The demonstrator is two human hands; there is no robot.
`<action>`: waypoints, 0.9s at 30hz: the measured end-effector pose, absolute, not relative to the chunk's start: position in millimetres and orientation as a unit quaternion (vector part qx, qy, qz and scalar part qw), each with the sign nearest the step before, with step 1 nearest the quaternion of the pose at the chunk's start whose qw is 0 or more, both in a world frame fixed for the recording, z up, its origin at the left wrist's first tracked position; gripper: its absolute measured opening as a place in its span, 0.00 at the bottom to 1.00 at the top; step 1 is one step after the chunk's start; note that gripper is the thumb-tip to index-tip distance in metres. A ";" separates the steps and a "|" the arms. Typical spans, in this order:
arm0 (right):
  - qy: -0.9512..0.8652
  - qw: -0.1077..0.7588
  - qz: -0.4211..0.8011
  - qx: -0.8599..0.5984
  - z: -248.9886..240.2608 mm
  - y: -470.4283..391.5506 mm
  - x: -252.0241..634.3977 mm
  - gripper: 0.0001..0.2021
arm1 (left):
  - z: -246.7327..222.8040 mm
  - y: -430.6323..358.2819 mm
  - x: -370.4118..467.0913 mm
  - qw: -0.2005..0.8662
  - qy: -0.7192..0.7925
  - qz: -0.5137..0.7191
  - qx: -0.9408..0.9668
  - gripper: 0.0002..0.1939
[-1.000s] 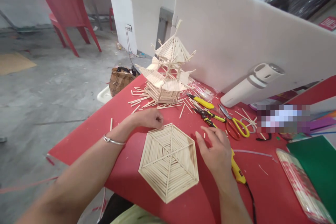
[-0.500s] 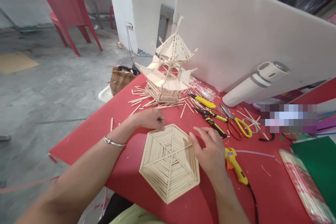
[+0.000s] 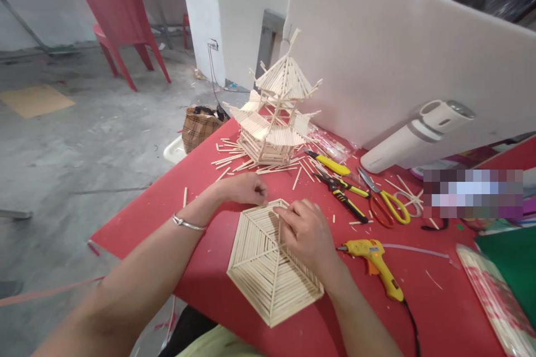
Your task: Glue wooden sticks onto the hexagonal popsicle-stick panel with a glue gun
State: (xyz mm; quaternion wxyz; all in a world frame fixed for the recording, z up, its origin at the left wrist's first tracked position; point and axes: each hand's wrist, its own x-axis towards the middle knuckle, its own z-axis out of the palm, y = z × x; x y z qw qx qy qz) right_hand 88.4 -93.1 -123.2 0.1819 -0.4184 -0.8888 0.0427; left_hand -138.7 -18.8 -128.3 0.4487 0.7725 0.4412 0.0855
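Note:
A flat hexagonal panel of pale sticks (image 3: 259,268), with spokes meeting near its middle, lies on the red table (image 3: 146,206). My left hand (image 3: 247,188) is curled closed at the panel's far left edge; whatever its fingers may hold is hidden. Over the panel's far right part is my right hand (image 3: 304,228), its index finger stretched toward the far edge and the other fingers loosely bent, with nothing visible in it. Behind the hands stands a pagoda-like stick model (image 3: 272,122) with loose sticks around its base.
To the right lie a yellow glue gun (image 3: 377,265) with its cord, pliers (image 3: 343,195), a yellow cutter (image 3: 333,164) and scissors (image 3: 387,201). A white bottle (image 3: 402,145) lies behind them. Packed sticks (image 3: 489,295) rest at the far right.
My right hand has moved left and inward over the panel, uncovering the glue gun's nozzle. My left hand keeps its place by the far left edge. The view has shifted slightly.

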 end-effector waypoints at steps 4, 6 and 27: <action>-0.906 0.145 0.022 -0.397 -127.2 -95.5 77.0 0.16 | -128.0 -19.7 -137.7 0.441 0.456 0.083 0.769 0.06; -0.911 0.136 0.015 -0.388 -128.9 -96.9 72.1 0.17 | -128.5 -19.7 -137.8 0.442 0.457 0.087 0.767 0.06; -0.911 0.147 -0.013 -0.384 -134.5 -99.0 56.8 0.21 | -130.8 -18.1 -137.7 0.450 0.453 0.082 0.765 0.07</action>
